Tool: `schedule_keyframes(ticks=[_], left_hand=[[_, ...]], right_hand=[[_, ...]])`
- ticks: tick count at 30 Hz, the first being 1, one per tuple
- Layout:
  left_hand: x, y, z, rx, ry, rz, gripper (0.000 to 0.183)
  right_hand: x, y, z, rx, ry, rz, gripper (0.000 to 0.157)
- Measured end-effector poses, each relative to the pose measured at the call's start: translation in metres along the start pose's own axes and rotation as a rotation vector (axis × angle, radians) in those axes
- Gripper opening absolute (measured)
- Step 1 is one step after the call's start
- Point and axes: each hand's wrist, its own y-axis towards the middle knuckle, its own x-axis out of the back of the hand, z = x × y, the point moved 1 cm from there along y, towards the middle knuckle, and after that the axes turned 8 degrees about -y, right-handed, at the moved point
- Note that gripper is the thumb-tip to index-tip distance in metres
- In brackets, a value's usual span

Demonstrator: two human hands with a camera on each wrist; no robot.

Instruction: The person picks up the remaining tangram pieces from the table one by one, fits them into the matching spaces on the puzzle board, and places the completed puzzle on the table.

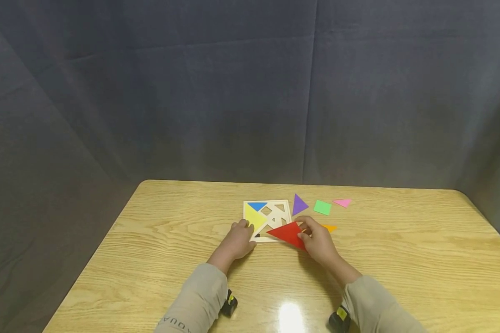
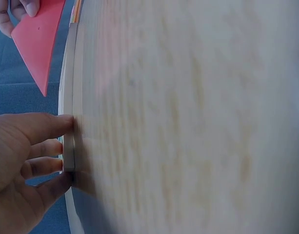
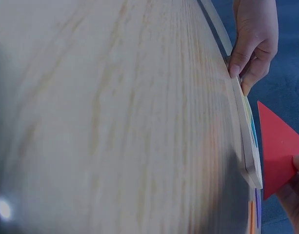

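In the head view, a pale wooden tangram tray (image 1: 276,214) lies flat on the table. A yellow triangle (image 1: 254,216) fills its left side, and a blue triangle (image 1: 257,206) lies at its far edge. The left hand (image 1: 238,240) holds the tray's near left corner, thumb at the near edge and fingers over the left side. Pinched between the right hand's (image 1: 319,241) thumb and fingers is a large red triangle (image 1: 289,233), raised and tilted over the tray's near right part. Both wrist views show this red triangle (image 2: 38,44) above the table, apart from the tray (image 3: 243,122).
Beyond the tray's right side lie a purple triangle (image 1: 299,205), a green four-sided piece (image 1: 322,207) and a pink piece (image 1: 343,202). An orange piece (image 1: 330,228) is partly hidden by the right hand. A dark curtain (image 1: 250,101) hangs behind the wooden table (image 1: 171,231).
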Motion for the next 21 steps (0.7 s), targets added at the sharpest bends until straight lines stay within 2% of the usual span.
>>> schedule_keyframes(ticks=[11,21], left_hand=[[-0.0004,0.0000,0.0007,0.013,-0.023,0.005,0.048],[-0.0007,0.0007,0.0004,0.015,-0.016,0.000,0.048]], right_hand=[[-0.0059,0.0031,0.0012,0.013,-0.030,0.009,0.033],[-0.0078,0.0088,0.0040,0.072,-0.070,0.031,0.034]])
